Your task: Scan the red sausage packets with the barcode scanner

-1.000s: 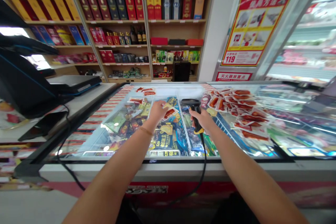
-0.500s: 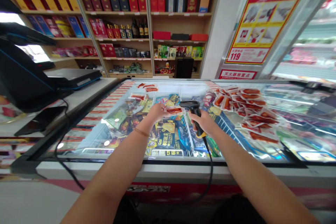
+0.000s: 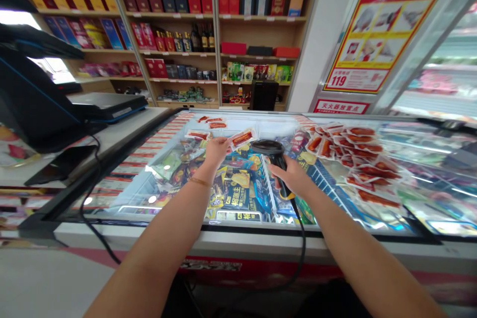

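Pinching a pack (image 3: 242,138) is the left hand (image 3: 217,151); the right hand (image 3: 294,177) grips a scanner (image 3: 269,147). Bags (image 3: 236,196) lie inside the freezer (image 3: 238,244).

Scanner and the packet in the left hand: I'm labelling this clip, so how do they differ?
The scanner is black with a little yellow; the packet is pale around a reddish-brown middle. The scanner is pistol-shaped and trails a cable; the packet is flat and oblong. The right hand grips the scanner; the left hand holds one end of the packet. Both are held above the freezer.
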The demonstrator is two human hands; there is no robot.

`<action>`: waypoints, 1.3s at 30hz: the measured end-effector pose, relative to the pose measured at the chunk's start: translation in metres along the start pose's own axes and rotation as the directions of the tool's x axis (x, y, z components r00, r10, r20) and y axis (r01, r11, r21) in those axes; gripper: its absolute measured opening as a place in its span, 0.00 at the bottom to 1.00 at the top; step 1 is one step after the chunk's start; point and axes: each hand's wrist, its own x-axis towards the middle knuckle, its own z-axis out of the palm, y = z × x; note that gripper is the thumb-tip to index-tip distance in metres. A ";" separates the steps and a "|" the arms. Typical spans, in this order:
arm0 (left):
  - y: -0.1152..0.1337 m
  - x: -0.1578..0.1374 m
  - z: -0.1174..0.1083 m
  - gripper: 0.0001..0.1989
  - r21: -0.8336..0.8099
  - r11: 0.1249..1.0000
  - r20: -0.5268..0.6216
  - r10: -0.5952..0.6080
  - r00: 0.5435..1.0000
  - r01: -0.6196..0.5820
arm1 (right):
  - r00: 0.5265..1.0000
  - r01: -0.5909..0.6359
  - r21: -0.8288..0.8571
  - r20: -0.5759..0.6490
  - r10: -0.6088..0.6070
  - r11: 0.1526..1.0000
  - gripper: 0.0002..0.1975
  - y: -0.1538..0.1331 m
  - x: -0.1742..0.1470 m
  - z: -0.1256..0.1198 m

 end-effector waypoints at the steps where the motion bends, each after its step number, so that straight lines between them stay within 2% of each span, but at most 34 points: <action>1: 0.000 0.000 0.000 0.09 -0.010 1.000 -0.006 0.003 1.000 -0.003 | 1.000 0.008 -0.024 0.019 -0.007 1.000 0.16 -0.002 -0.001 0.001; 6: -0.001 0.002 0.000 0.10 -0.032 0.999 -0.019 -0.006 1.000 0.005 | 0.995 0.021 -0.023 0.096 -0.019 1.000 0.15 -0.010 -0.007 0.006; 16: 0.000 -0.001 0.001 0.11 0.006 0.999 -0.024 -0.038 0.999 0.039 | 0.994 0.031 -0.042 0.111 -0.027 0.999 0.13 -0.012 -0.009 0.009; 22: 0.003 -0.004 0.001 0.12 0.018 0.999 -0.029 -0.043 0.999 0.044 | 0.994 0.036 -0.059 0.105 -0.030 0.998 0.12 -0.012 -0.010 0.008; 30: -0.001 -0.009 0.002 0.14 0.067 0.997 0.000 -0.032 0.999 0.032 | 0.999 0.009 0.009 0.050 -0.010 1.000 0.12 -0.009 -0.003 0.007; 35: 0.009 -0.018 0.013 0.10 0.137 0.990 0.041 0.038 0.998 -0.043 | 0.997 -0.041 0.088 -0.056 0.046 0.995 0.11 -0.015 -0.002 -0.014; 39: 0.027 -0.028 0.048 0.11 0.145 0.984 0.140 0.087 0.986 -0.107 | 0.982 -0.047 0.032 -0.180 0.052 0.998 0.12 -0.024 -0.020 -0.058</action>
